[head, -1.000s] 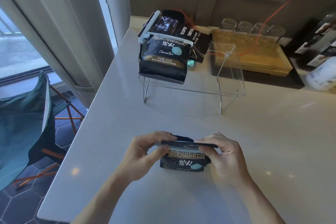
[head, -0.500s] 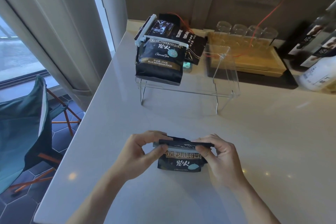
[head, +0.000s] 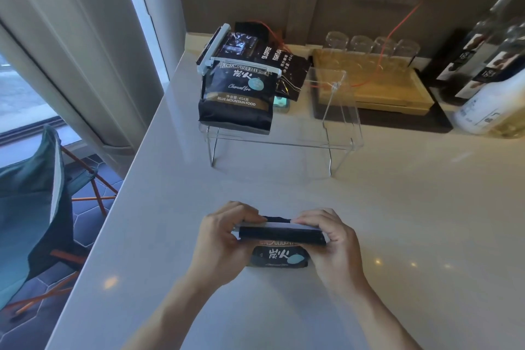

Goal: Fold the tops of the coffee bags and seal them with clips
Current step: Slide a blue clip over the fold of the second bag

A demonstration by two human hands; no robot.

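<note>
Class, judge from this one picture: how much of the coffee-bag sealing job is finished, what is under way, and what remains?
Done: a clipped bag stands on the clear rack, white clip across its top. Under way: left hand and right hand pinch the folded top of the near bag. Left: no clip on it yet.

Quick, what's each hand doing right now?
Left hand: pinches the left end of the coffee bag's folded top.
Right hand: pinches the right end of the same fold.
</note>
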